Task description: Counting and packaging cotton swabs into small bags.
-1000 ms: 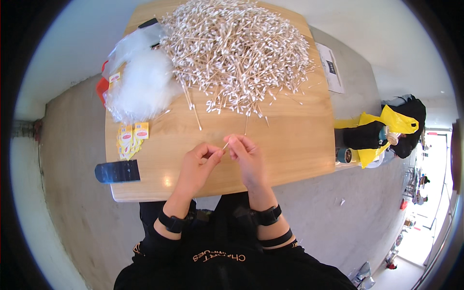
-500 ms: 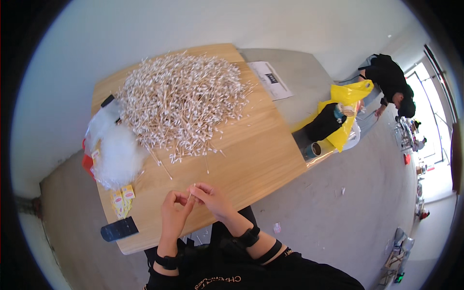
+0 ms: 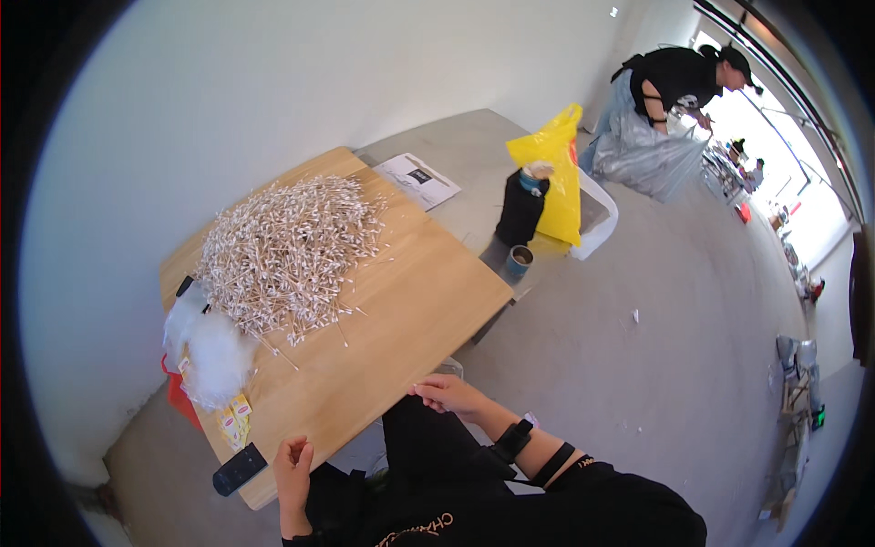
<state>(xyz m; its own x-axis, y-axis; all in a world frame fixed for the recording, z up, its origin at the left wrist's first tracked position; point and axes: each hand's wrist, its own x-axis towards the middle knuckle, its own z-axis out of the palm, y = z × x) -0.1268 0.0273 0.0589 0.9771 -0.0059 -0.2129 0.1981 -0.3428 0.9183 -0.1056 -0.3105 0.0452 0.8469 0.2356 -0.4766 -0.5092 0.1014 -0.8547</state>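
A large heap of cotton swabs (image 3: pixel 290 255) covers the far part of the wooden table (image 3: pixel 401 319). My right hand (image 3: pixel 448 396) is at the table's front edge, toward its right corner, thumb and fingertips pinched together; anything between them is too small to make out. Down by the near left part of the same edge, my left hand (image 3: pixel 292 463) has its fingers curled in, and what they hold, if anything, is hidden. A dark phone (image 3: pixel 240 469) lies at the table's corner, left of that hand. Small yellow-and-white packets (image 3: pixel 235 419) lie just beyond the phone.
Clear plastic bags (image 3: pixel 217 360) sit at the left edge, above a red bag (image 3: pixel 180 401). On a grey table behind stand a yellow bag (image 3: pixel 558 187), a black item (image 3: pixel 521 211), a cup (image 3: pixel 519 261) and a printed sheet (image 3: pixel 417 180). Another person (image 3: pixel 670 87) handles a large translucent bag (image 3: pixel 649 155).
My hands, close together over the table before, have parted: the left toward the phone, the right rightward along the edge. The view has shifted; the other person now stands more upright with the translucent bag.
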